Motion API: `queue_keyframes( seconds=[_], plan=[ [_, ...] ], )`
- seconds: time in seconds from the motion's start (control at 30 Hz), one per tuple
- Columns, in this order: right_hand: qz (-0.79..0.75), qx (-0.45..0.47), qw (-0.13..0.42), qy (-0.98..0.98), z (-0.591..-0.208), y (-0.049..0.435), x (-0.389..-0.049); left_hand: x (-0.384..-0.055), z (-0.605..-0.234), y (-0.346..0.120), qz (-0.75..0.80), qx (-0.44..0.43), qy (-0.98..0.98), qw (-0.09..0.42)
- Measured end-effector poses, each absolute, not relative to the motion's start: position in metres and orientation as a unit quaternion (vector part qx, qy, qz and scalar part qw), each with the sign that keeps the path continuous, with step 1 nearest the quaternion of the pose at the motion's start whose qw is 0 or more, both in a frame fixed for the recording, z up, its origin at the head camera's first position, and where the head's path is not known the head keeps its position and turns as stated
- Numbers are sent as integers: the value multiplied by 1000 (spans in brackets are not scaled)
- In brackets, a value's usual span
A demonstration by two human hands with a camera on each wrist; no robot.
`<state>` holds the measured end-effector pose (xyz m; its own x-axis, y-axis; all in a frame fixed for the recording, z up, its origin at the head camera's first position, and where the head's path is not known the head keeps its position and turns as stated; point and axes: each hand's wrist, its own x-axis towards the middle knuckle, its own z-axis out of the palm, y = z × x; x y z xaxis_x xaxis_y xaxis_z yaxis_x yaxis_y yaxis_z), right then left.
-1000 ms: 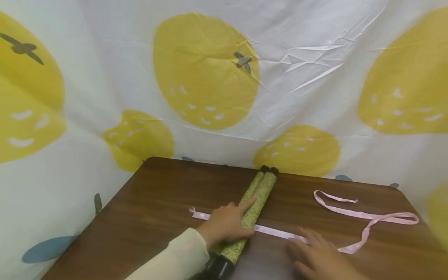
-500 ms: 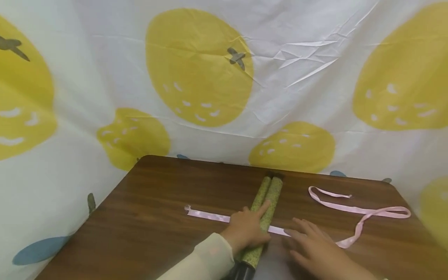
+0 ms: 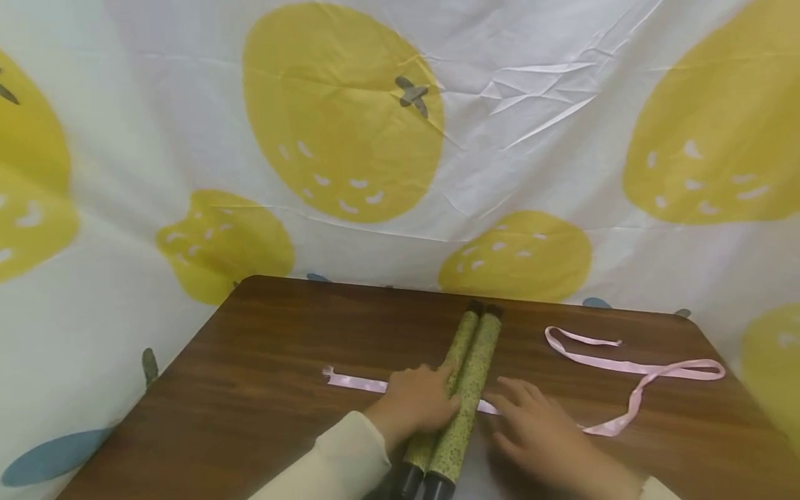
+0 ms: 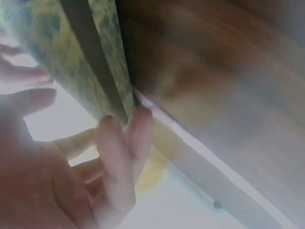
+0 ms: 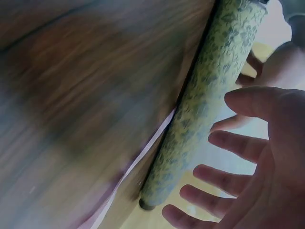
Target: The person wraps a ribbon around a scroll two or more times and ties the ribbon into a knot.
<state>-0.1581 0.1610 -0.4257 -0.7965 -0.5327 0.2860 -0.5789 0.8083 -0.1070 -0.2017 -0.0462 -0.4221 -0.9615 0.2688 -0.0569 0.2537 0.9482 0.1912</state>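
Observation:
A scroll [image 3: 478,357] lies on the table as two rolls side by side, yellow-green with a floral pattern and black ends. My left hand [image 3: 415,403] rests against the left roll, fingers extended; the left wrist view shows its fingertips [image 4: 110,125] at the scroll [image 4: 57,43]. On the other side, my right hand [image 3: 540,434] is spread beside the right roll, holding nothing. Its fingers look straight and apart in the right wrist view, near the patterned roll [image 5: 200,105]. Beneath the scroll runs a pink ribbon [image 3: 356,382], partly hidden by the rolls and hands.
The ribbon's long tail [image 3: 615,366] loops and twists over the right side of the brown wooden table [image 3: 281,326]. A white cloth [image 3: 350,257] printed with yellow lemons hangs behind the table and at its sides.
My left hand has shifted from lying across both rolls to the left roll. The right hand has come closer to the right roll. The head view has shifted slightly.

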Motion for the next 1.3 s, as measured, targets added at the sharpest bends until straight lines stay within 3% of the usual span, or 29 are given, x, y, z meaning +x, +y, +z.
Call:
queue_keyframes(
  seconds=[0.17, 0.5, 0.83, 1.1, 1.3],
  plan=[
    [92, 322, 124, -934, -422, 141, -158, -202, -416, -77, 111, 133, 985, -6],
    [-7, 387, 125, -914, -424, 124, -157, -189, -424, -117, 112, 154, 981, -27],
    [-139, 515, 176, -827, -437, 110, -159, -179, -430, -131, 66, 200, 978, 14],
    [-165, 549, 276, -771, -448, 103, -168, -181, -427, -129, 64, 204, 977, 22],
    [-144, 560, 276, -768, -449, 106, -173, -183, -428, -128, 64, 209, 976, 28]
  ],
)
